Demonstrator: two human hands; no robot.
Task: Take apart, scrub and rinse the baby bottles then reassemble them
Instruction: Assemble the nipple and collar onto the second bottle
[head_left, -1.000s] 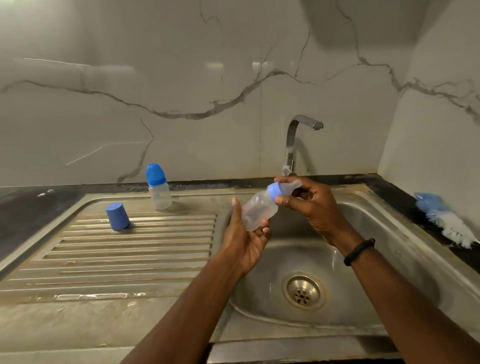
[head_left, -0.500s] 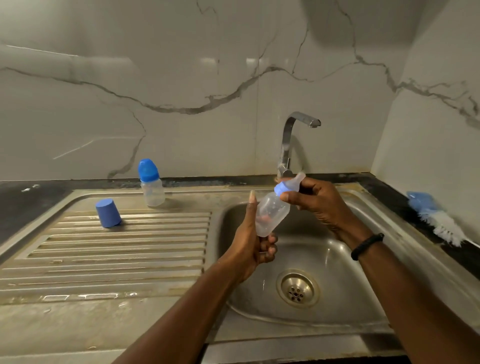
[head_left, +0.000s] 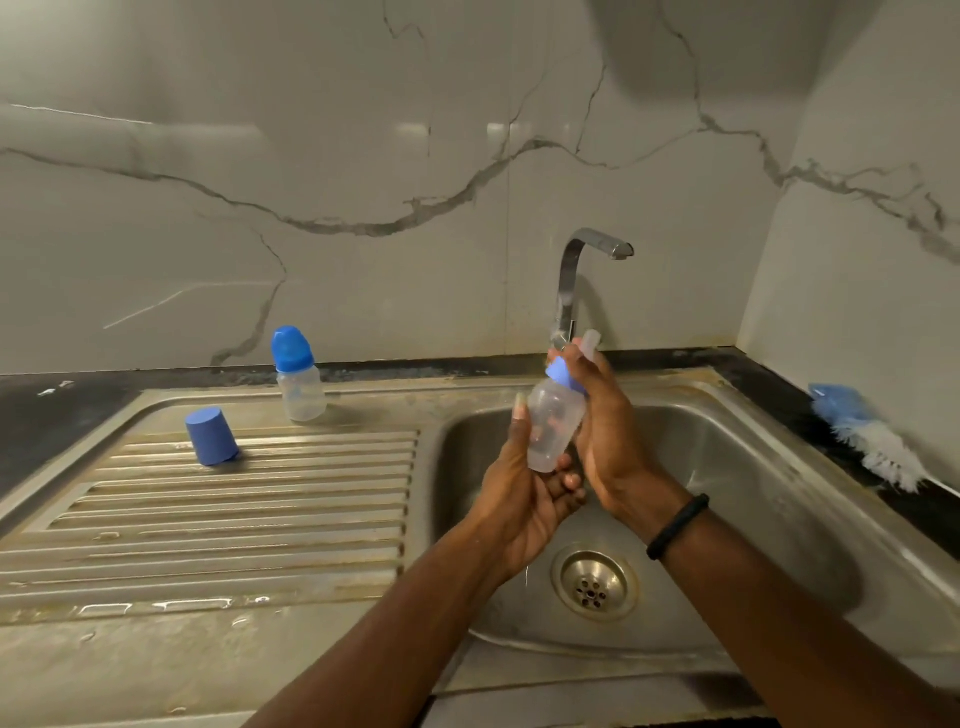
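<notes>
Tilted before, the bottle now stands upright at centre frame: left hand cups its base, right hand grips its blue collar (nipple uppermost).

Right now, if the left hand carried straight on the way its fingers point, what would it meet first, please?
The left hand points up and away toward the tap. Beyond the bottle it holds, that is probably the first thing met, then the wall; depth is unclear.
</notes>
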